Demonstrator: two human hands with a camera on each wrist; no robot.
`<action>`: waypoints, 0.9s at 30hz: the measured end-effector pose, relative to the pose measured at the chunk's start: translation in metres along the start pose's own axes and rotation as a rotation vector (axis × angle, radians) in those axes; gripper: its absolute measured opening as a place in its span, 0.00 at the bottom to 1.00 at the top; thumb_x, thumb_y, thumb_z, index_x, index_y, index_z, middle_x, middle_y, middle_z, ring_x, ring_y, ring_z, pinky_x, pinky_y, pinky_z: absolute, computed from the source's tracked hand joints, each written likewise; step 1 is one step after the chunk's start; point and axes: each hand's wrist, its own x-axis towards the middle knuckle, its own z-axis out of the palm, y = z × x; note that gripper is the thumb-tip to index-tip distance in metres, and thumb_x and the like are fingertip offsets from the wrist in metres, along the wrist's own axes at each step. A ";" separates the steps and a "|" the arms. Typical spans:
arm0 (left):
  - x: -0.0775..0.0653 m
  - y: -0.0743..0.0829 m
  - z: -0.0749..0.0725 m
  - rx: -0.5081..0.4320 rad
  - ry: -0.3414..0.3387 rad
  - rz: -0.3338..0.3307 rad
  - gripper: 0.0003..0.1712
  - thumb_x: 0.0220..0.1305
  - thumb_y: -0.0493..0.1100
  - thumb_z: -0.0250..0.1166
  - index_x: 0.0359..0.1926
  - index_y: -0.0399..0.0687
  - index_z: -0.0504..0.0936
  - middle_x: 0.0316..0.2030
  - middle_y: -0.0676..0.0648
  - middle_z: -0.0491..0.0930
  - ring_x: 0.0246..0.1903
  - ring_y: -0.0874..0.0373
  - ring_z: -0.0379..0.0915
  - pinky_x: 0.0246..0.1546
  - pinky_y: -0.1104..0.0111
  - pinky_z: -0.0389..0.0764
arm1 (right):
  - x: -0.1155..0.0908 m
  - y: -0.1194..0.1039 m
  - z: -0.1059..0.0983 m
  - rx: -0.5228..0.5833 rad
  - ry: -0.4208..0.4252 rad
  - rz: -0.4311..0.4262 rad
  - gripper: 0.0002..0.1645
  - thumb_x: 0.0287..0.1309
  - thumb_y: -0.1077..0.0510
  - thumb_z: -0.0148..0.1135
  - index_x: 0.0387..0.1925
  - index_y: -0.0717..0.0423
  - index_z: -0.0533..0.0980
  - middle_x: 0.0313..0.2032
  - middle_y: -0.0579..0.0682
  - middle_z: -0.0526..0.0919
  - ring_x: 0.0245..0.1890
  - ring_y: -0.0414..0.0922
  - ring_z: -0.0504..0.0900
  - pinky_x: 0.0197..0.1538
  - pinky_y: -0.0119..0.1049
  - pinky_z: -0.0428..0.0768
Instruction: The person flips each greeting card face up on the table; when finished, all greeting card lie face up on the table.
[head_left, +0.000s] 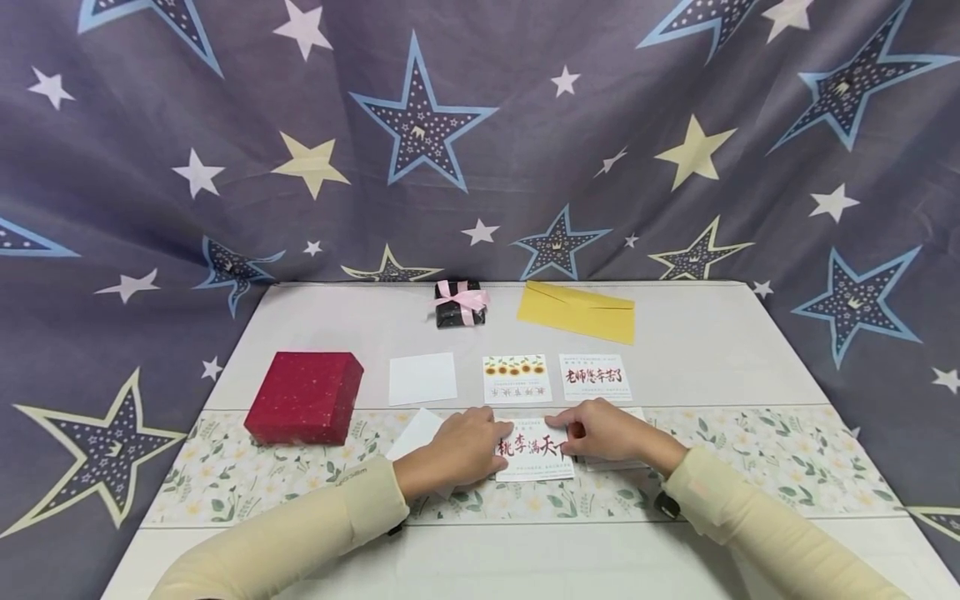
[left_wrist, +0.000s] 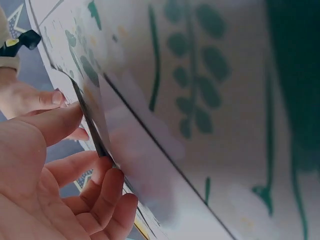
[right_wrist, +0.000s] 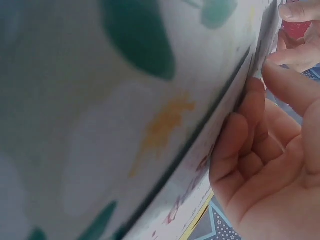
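Holding a white card [head_left: 528,457] with red Chinese lettering on the flower-printed band of the tablecloth [head_left: 525,558], before a star-patterned curtain [head_left: 525,187], you have your left hand [head_left: 467,448] and right hand [head_left: 611,432] at its opposite side edges, fingers curled, thumb and forefinger parted. A red box [head_left: 298,398] stands leftward, with a yellow envelope [head_left: 576,315] and a ribboned black gift box [head_left: 452,313] farther back, their contents hidden. Past the white card's far edge lies a sunflower card [head_left: 517,385], and the tablecloth's white strip runs toward you.
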 end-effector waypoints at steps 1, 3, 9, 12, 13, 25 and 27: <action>0.000 0.001 -0.001 0.009 -0.002 -0.001 0.32 0.62 0.58 0.71 0.65 0.53 0.80 0.46 0.47 0.81 0.41 0.56 0.75 0.39 0.62 0.78 | 0.000 0.000 0.000 -0.003 0.001 0.001 0.29 0.60 0.57 0.72 0.63 0.55 0.78 0.20 0.36 0.79 0.19 0.32 0.70 0.26 0.27 0.70; 0.000 0.002 -0.001 0.023 -0.005 -0.005 0.33 0.62 0.58 0.71 0.66 0.54 0.80 0.46 0.46 0.81 0.41 0.55 0.75 0.40 0.61 0.79 | 0.000 0.001 0.000 -0.006 0.004 0.003 0.29 0.60 0.57 0.72 0.63 0.55 0.79 0.20 0.36 0.78 0.19 0.33 0.70 0.27 0.27 0.70; -0.001 0.003 -0.001 0.043 0.000 -0.009 0.33 0.63 0.58 0.69 0.66 0.54 0.79 0.47 0.46 0.81 0.43 0.55 0.75 0.41 0.61 0.79 | -0.001 0.001 0.000 -0.012 0.011 0.011 0.28 0.62 0.56 0.70 0.63 0.53 0.79 0.18 0.38 0.76 0.17 0.33 0.66 0.26 0.27 0.68; -0.002 0.003 -0.002 0.041 -0.001 -0.009 0.32 0.65 0.57 0.68 0.67 0.54 0.79 0.48 0.46 0.81 0.44 0.54 0.76 0.42 0.61 0.79 | -0.001 0.001 0.000 -0.014 0.011 0.008 0.27 0.63 0.56 0.69 0.63 0.53 0.78 0.17 0.38 0.76 0.16 0.33 0.65 0.26 0.28 0.68; -0.002 0.003 -0.002 0.038 -0.001 -0.008 0.31 0.65 0.57 0.67 0.67 0.54 0.79 0.48 0.46 0.81 0.44 0.54 0.76 0.42 0.60 0.79 | -0.001 0.001 0.000 -0.013 0.009 0.009 0.27 0.63 0.55 0.69 0.64 0.52 0.78 0.18 0.38 0.76 0.17 0.33 0.65 0.26 0.28 0.68; -0.014 -0.016 -0.016 -0.115 0.044 -0.039 0.28 0.71 0.54 0.63 0.68 0.51 0.77 0.51 0.47 0.81 0.48 0.54 0.76 0.53 0.58 0.78 | -0.002 0.005 -0.003 0.033 0.003 -0.051 0.25 0.67 0.56 0.65 0.64 0.55 0.78 0.17 0.36 0.72 0.17 0.32 0.65 0.27 0.27 0.68; -0.016 -0.022 -0.020 -0.152 0.058 -0.069 0.28 0.71 0.53 0.63 0.68 0.50 0.77 0.52 0.46 0.80 0.50 0.52 0.76 0.54 0.56 0.78 | 0.000 0.002 -0.004 0.041 0.017 -0.075 0.24 0.67 0.58 0.64 0.63 0.55 0.79 0.18 0.36 0.72 0.18 0.31 0.65 0.27 0.27 0.69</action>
